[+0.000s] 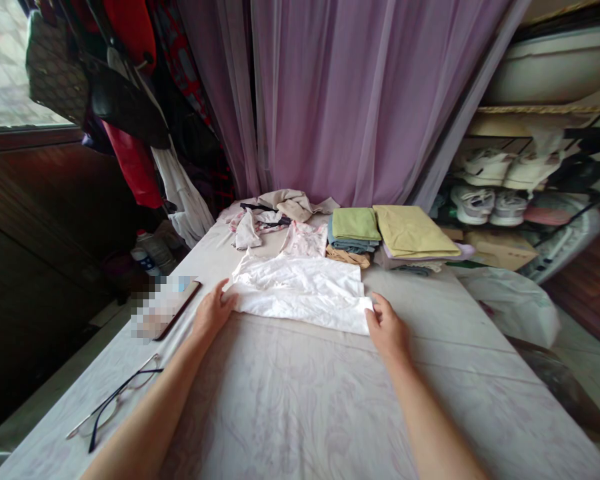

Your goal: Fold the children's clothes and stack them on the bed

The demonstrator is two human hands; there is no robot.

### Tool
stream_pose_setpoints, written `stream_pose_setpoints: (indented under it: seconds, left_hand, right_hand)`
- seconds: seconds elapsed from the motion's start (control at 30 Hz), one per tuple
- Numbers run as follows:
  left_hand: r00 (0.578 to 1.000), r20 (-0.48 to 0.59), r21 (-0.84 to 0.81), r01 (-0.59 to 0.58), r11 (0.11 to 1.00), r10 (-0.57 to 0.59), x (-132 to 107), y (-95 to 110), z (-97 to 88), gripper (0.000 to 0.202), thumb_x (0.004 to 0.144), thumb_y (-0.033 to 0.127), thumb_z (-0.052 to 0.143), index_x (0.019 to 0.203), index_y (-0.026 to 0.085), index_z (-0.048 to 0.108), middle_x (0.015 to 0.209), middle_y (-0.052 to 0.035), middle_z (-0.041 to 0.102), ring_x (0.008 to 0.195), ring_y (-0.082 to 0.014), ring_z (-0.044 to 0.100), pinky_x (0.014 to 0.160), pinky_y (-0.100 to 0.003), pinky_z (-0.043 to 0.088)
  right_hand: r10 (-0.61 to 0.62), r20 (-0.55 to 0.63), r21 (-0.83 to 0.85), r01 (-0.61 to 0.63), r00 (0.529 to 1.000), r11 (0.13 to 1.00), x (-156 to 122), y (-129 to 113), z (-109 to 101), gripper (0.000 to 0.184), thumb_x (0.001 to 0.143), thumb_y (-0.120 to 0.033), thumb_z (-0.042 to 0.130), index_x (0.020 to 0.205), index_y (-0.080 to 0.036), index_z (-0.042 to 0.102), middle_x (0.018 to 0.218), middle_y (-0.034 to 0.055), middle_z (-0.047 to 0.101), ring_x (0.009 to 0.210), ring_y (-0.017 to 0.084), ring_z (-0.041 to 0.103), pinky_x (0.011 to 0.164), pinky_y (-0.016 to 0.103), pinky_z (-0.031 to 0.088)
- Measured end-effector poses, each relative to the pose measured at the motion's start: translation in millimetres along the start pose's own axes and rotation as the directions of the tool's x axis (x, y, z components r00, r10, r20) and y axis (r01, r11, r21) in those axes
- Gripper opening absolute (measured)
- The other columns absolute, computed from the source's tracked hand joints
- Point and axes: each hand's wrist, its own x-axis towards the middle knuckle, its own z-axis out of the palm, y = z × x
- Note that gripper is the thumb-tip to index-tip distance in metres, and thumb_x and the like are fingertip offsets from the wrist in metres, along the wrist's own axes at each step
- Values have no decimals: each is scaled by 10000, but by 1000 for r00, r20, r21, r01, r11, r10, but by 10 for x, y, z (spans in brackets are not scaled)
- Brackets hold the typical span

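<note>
Stacks of green cloth [356, 224] and yellow cloth [415, 230] look done, but my white cloth [300, 307] looks part-folded on the sheet [300, 393], my right fingers [383, 305] pinching one end, left fingers [222, 288] at the other (I can't tell if gripping), and a messy heap [287, 203] behind seems left.

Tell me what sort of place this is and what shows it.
Likely a room in a home, perhaps a bedroom: a white garment and folded clothes lie on a cloth-covered surface, bags hang at the left, and shoes are stored at the right.
</note>
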Motion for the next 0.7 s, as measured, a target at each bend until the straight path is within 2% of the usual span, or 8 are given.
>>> stream_pose_setpoints:
  seconds: [0.1,0.23,0.3,0.37,0.47,0.57,0.63,0.7]
  left_hand:
    - [1000,-18,89,12,996,-10,-9,48,34,523,885,435,532,1356,207,526,1020,-103,713,977,-262,651,810,-324,466]
    - [999,-22,118,46,992,-44,-4,48,30,537,877,482,542,1342,213,536,994,-102,714,944,-274,654,791,-335,467]
    - [998,-64,47,25,999,-22,-20,7,29,542,876,498,521,1319,187,550,950,-95,707,900,-264,650,778,-335,473]
    - [993,-122,-69,-8,998,0,-54,-49,33,518,880,487,486,1287,176,561,921,-77,700,835,-233,644,762,-324,484]
    - [989,-147,-202,-45,978,16,-130,-131,25,495,867,466,464,1256,178,566,937,-61,696,783,-202,634,745,-315,499]
    - [995,-85,-213,-71,974,54,-213,-194,-14,583,818,464,516,1319,166,530,980,-72,697,815,-214,634,756,-332,505]
    - [995,-50,-204,-96,974,88,-251,-225,-44,642,785,426,547,1371,168,500,1018,-79,694,871,-225,634,784,-340,504]
    - [993,-33,-201,-119,972,114,-263,-245,-65,645,772,366,542,1387,177,502,1036,-78,691,903,-225,629,806,-338,501]
  right_hand:
    - [-1,5,-135,2,1000,991,18,-39,12,447,847,-327,478,1257,-193,594,991,89,736,771,218,669,648,303,472]
    - [-59,-22,-257,51,998,965,-8,-41,-43,421,850,-325,499,1235,-190,602,1025,101,718,776,228,659,673,328,477]
    - [-157,-77,-226,136,985,965,-43,-22,-101,357,857,-337,482,1133,-179,645,1013,115,707,804,236,659,706,344,493]
    - [-287,-91,-155,271,954,950,-96,11,-165,268,859,-339,471,959,-200,677,1005,113,697,870,239,660,772,353,507]
    - [-442,30,-70,443,897,894,-194,87,-234,192,827,-316,497,806,-234,670,1077,96,686,993,238,646,870,362,508]
    - [-471,132,-78,483,872,872,-262,171,-240,231,797,-307,520,922,-230,699,1189,99,663,1082,253,624,917,394,503]
    - [-463,140,-107,478,875,872,-270,208,-218,279,811,-316,512,985,-227,710,1209,106,659,1095,264,623,916,411,504]
    - [-451,128,-132,466,883,875,-254,219,-194,288,845,-328,485,974,-235,725,1186,104,671,1064,267,636,902,421,508]
